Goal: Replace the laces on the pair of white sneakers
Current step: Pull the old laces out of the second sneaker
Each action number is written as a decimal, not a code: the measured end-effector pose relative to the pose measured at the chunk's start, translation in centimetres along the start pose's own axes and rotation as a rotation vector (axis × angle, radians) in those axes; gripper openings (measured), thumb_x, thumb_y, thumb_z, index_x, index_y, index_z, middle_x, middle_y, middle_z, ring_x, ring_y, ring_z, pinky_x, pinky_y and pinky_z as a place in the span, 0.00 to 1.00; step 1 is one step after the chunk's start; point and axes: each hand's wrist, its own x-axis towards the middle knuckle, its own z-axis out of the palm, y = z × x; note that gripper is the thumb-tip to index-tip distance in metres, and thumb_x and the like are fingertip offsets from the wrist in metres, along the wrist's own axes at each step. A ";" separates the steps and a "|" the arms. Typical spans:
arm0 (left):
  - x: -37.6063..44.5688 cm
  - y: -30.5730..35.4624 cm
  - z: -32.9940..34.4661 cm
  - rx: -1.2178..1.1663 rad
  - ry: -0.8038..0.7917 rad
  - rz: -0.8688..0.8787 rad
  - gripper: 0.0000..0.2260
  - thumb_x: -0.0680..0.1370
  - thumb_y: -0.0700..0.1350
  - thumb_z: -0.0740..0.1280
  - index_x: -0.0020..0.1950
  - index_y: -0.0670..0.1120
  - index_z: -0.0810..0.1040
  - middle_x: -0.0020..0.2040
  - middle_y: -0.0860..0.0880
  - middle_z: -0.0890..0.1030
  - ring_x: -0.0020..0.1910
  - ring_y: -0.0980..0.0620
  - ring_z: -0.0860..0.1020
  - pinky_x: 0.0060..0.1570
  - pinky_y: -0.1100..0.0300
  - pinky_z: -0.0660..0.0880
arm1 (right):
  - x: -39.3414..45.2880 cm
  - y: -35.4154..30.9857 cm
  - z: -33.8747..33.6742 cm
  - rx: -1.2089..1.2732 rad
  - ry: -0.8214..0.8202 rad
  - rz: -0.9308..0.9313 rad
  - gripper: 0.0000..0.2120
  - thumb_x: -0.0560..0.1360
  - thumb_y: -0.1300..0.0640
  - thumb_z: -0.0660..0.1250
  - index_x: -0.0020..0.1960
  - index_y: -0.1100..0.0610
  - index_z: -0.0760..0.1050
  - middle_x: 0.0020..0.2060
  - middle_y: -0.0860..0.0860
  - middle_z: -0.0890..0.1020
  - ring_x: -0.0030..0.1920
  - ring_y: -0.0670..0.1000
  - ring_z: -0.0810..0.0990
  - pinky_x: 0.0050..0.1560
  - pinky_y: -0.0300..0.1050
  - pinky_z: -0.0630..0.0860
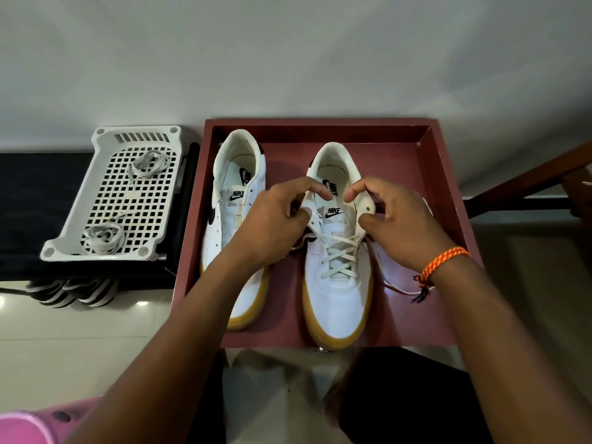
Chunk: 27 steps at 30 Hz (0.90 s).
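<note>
Two white sneakers with gum soles stand in a dark red tray [320,129], toes towards me. The left sneaker [230,219] has no lace. The right sneaker [336,283] carries a white lace [339,251] crossed through its lower eyelets. My left hand [272,219] pinches the left flap of the right sneaker's collar near the top eyelets. My right hand [394,219] grips the right flap; an orange cord is on that wrist. A loose lace end [397,288] trails on the tray to the right.
A white perforated plastic basket [115,193] lies left of the tray on a dark surface and holds two coiled laces [147,165] [102,238]. A wooden bar [528,177] slants at the right. Pale floor tiles lie below, a pink object [22,427] at the bottom left.
</note>
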 end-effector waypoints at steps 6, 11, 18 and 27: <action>0.3 -0.2 0.1 -0.082 0.004 -0.042 0.06 0.84 0.46 0.69 0.57 0.54 0.85 0.40 0.44 0.82 0.38 0.45 0.83 0.44 0.46 0.83 | -0.4 -0.8 0.6 -0.045 0.069 -0.066 0.13 0.73 0.63 0.73 0.50 0.45 0.83 0.74 0.45 0.75 0.73 0.50 0.73 0.67 0.48 0.74; 0.2 -0.2 -0.1 -0.135 -0.050 -0.069 0.06 0.86 0.49 0.67 0.58 0.56 0.84 0.41 0.43 0.85 0.36 0.47 0.86 0.42 0.43 0.85 | -0.9 -1.7 2.8 -0.366 0.016 -0.171 0.06 0.75 0.53 0.70 0.45 0.44 0.85 0.85 0.45 0.56 0.84 0.55 0.51 0.79 0.60 0.56; 0.5 -0.7 -0.1 -0.100 -0.054 -0.053 0.09 0.86 0.48 0.66 0.62 0.56 0.84 0.40 0.48 0.85 0.40 0.43 0.83 0.43 0.48 0.81 | -1.4 -2.6 3.7 -0.449 -0.033 -0.142 0.10 0.73 0.47 0.65 0.41 0.46 0.84 0.80 0.37 0.62 0.79 0.50 0.55 0.74 0.61 0.51; 0.4 -0.6 -0.3 -0.112 -0.097 -0.082 0.14 0.87 0.44 0.63 0.72 0.55 0.75 0.32 0.52 0.74 0.33 0.50 0.80 0.34 0.64 0.72 | -0.7 -1.6 -0.2 -0.270 0.185 -0.079 0.05 0.67 0.44 0.73 0.35 0.44 0.83 0.69 0.34 0.74 0.69 0.49 0.65 0.61 0.50 0.56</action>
